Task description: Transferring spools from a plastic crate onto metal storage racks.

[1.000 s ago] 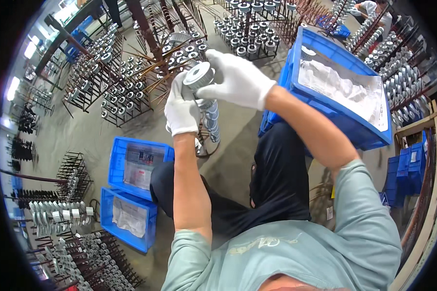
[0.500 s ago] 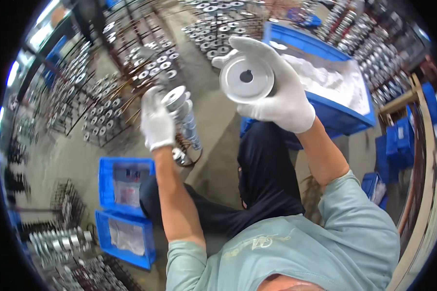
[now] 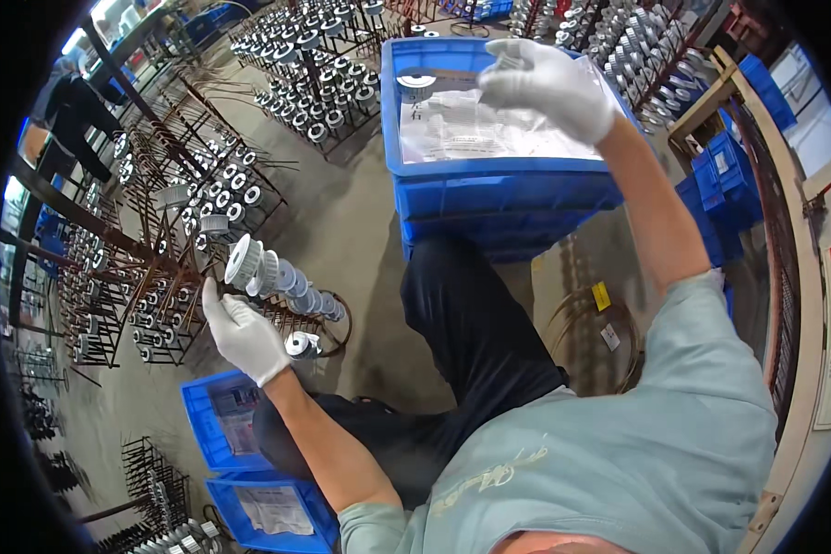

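Observation:
My left hand (image 3: 245,337), in a white glove, is beside a column of stacked grey metal pulleys (image 3: 266,268) on a rack. Its index finger stretches out near a rack rod, and I see no pulley in it. My right hand (image 3: 549,92), also gloved, hangs over the large blue crate (image 3: 503,171), fingers bent but apart, with nothing visible in it. White printed paper (image 3: 466,129) lies in the crate. One metal pulley (image 3: 416,85) sits at the crate's far left corner. The hand hides part of the crate's inside.
Racks with many pulleys (image 3: 314,92) stand ahead and to the left. Two smaller blue crates (image 3: 272,508) are at my lower left. A wire coil (image 3: 593,337) lies on the floor by my right leg. A wooden frame (image 3: 757,120) stands at the right.
The pulley that my right hand held is no longer seen in it. That hand is now over the large crate. My left hand has shifted down and left, and the view has turned.

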`<state>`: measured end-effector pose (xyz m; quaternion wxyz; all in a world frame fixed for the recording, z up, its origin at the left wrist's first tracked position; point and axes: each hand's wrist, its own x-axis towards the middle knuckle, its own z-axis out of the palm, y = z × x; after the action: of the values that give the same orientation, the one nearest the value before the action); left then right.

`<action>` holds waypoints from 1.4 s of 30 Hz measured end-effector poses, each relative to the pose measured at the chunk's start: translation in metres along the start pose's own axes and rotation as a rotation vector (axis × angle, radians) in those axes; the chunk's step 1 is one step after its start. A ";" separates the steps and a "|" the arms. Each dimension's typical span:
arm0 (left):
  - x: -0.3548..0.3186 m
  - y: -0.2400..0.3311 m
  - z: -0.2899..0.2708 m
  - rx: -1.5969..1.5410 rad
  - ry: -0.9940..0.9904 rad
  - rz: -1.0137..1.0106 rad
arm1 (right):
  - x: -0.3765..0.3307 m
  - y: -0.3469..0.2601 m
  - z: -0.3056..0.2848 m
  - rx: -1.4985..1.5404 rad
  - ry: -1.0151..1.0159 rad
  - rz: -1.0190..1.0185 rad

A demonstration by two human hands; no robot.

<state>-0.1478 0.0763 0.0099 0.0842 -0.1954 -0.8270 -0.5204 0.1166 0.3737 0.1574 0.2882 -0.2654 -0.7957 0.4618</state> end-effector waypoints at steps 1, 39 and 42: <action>-0.001 -0.003 0.000 0.054 -0.001 0.022 | 0.018 0.005 -0.008 -0.071 -0.009 0.129; 0.001 -0.020 0.033 -0.277 -0.057 0.143 | -0.004 -0.034 0.219 -0.458 -0.147 -0.666; 0.002 -0.017 0.033 -0.361 -0.090 0.117 | 0.009 -0.018 0.268 -0.423 -0.232 -0.428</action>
<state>-0.1546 0.0996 -0.0177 0.0409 -0.2781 -0.7103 -0.6454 -0.0812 0.2165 0.0662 0.2245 -0.0915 -0.9395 0.2420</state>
